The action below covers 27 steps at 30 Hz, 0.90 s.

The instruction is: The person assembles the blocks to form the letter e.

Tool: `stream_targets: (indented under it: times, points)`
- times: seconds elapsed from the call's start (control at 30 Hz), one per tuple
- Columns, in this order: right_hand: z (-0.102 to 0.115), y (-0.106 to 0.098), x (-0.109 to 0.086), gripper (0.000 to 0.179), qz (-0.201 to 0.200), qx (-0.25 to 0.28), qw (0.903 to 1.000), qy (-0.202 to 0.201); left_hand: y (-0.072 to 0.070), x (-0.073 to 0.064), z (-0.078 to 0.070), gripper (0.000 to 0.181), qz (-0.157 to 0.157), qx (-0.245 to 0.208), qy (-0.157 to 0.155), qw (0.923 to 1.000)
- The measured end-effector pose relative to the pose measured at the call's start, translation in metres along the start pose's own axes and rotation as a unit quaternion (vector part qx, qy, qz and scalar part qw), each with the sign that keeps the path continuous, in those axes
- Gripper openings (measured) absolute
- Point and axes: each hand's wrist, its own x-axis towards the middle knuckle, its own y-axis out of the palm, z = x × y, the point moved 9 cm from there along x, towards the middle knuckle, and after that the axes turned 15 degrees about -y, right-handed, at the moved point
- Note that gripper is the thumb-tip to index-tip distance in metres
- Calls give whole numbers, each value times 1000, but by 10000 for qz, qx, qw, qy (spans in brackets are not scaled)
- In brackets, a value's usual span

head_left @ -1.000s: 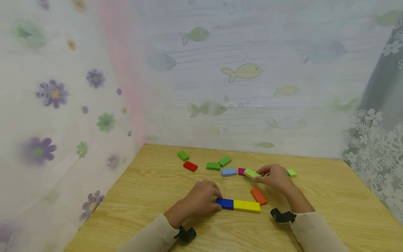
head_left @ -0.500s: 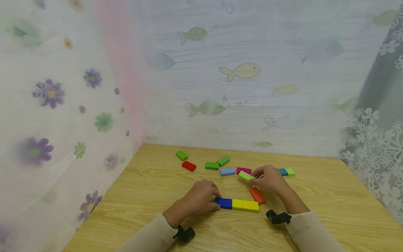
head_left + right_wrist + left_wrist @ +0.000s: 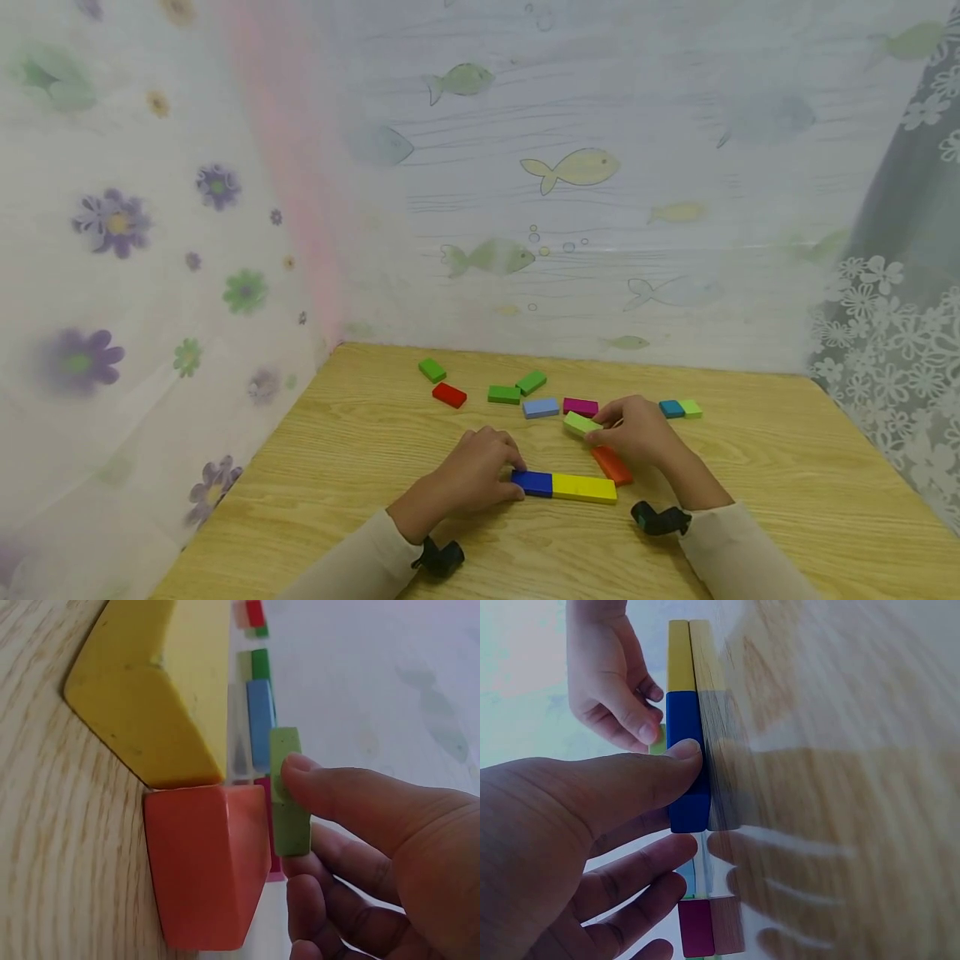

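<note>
1. Head: left hand (image 3: 480, 471) pinches a blue block (image 3: 532, 483) on the surface (image 3: 360, 533), touching a yellow block (image 3: 583, 488).
2. Left wrist: thumb (image 3: 630, 784) on blue block, lower fingers (image 3: 630, 874) loose.
3. Right wrist: right hand (image 3: 420, 859) pinches a lime block (image 3: 289, 817) near an orange block (image 3: 206, 866).

A fish-print curtain (image 3: 585, 212) and wood-grain table (image 3: 360, 425) suggest a home.

One table (image 3: 337, 433), finished in light yellow-brown wood grain, is backed by a pale sheet (image 3: 637, 100). On the sheet, fish (image 3: 585, 167) are printed in green, yellow and blue, with small bubbles (image 3: 544, 251) drawn among them. At left, one white cloth (image 3: 142, 308), printed with purple, green and orange flowers (image 3: 114, 222), is edged by a pink band (image 3: 283, 150). At right, one grey curtain (image 3: 911, 208) is patterned with white blossoms (image 3: 885, 273).
</note>
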Motion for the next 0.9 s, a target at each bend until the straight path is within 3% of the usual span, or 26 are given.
stream_targets:
  times: [0.9]
  points:
    - [9,9,1,37,156,26,9996,-227,0,0,-1,27,11,34,0,10000]
